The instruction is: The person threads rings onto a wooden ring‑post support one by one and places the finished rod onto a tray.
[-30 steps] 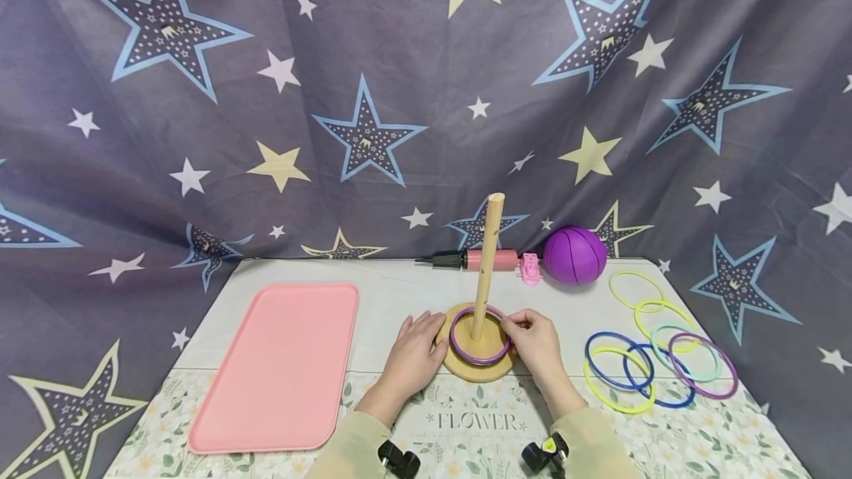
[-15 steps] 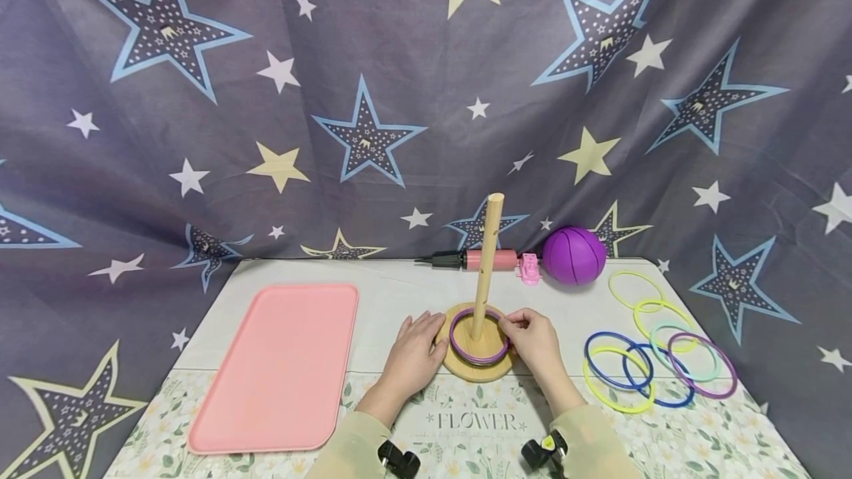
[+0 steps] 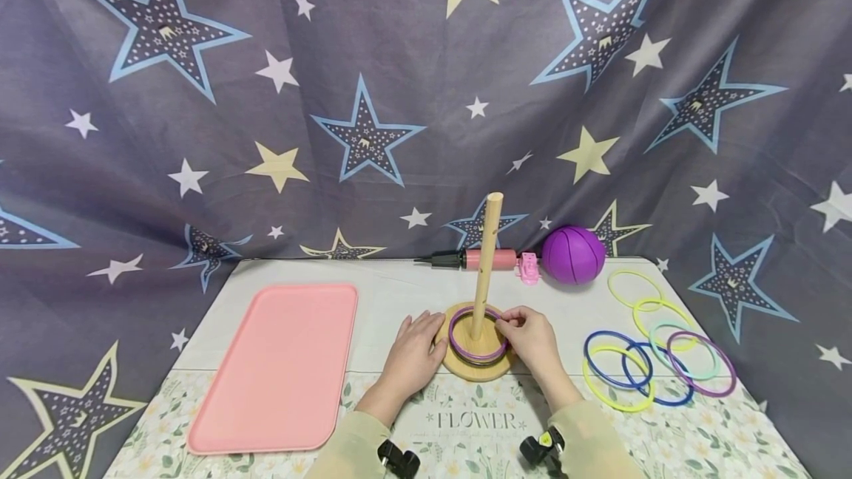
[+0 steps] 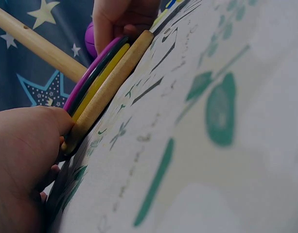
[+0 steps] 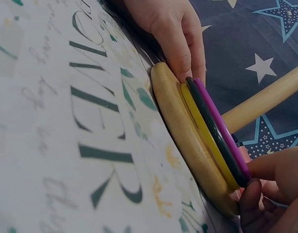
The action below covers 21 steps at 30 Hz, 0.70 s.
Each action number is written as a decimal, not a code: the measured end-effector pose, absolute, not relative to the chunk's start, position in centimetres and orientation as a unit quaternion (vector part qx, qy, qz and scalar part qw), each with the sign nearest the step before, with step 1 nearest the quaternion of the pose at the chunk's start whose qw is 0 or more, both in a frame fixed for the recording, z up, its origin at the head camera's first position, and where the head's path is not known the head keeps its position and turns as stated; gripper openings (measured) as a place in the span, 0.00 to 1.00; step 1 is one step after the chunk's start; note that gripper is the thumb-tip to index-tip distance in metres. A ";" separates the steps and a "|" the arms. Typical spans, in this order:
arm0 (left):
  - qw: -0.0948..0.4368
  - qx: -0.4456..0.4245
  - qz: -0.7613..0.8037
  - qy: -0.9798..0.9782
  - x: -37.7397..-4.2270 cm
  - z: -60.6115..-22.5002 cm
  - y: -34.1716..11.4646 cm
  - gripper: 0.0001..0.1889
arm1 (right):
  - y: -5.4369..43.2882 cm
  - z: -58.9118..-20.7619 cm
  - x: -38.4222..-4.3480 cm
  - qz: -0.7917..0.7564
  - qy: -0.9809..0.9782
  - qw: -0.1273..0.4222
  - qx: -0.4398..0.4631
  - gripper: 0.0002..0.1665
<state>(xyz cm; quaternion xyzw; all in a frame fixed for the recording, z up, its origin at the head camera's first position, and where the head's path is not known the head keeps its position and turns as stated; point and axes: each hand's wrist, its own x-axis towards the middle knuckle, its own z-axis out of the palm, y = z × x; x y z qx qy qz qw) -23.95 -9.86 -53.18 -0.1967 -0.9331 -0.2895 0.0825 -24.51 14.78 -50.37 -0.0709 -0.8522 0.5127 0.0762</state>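
A wooden peg (image 3: 488, 265) rises from a round wooden base (image 3: 469, 373). Around its foot lie stacked rings: a purple ring (image 5: 213, 111) on top, a dark green or black ring (image 5: 207, 119) below it, and a yellow ring (image 5: 202, 130) against the base. My right hand (image 3: 532, 340) pinches the stack's right side between thumb and fingers, at the purple ring; whether the dark ring is also pinched is unclear. On the left, my left hand (image 3: 413, 350) rests with fingers fairly straight, its thumb against the base's edge.
Several loose rings overlap on the right, among them a dark blue ring (image 3: 602, 379) and a turquoise ring (image 3: 695, 377). Behind stand a purple ball (image 3: 573, 255), a small pink object (image 3: 529, 269) and a red-and-black hand pump (image 3: 489, 259). A pink tray (image 3: 279, 368) lies left.
The purple ring's near side has shifted slightly up off the ring beneath, so a dark edge now shows at the front. My right hand has moved a little; the left has stayed put.
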 end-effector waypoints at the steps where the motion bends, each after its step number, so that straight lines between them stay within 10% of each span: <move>1: 0.082 -0.197 -0.289 -0.933 -24.0 -53.2 -9.9 0.26 | 14.7 -50.4 -24.5 0.509 -0.854 0.079 -0.071 0.05; 21: 0.074 -0.196 -0.294 -0.933 -23.9 -53.1 -9.9 0.26 | 14.5 -50.5 -24.7 0.447 -0.885 0.105 -0.072 0.02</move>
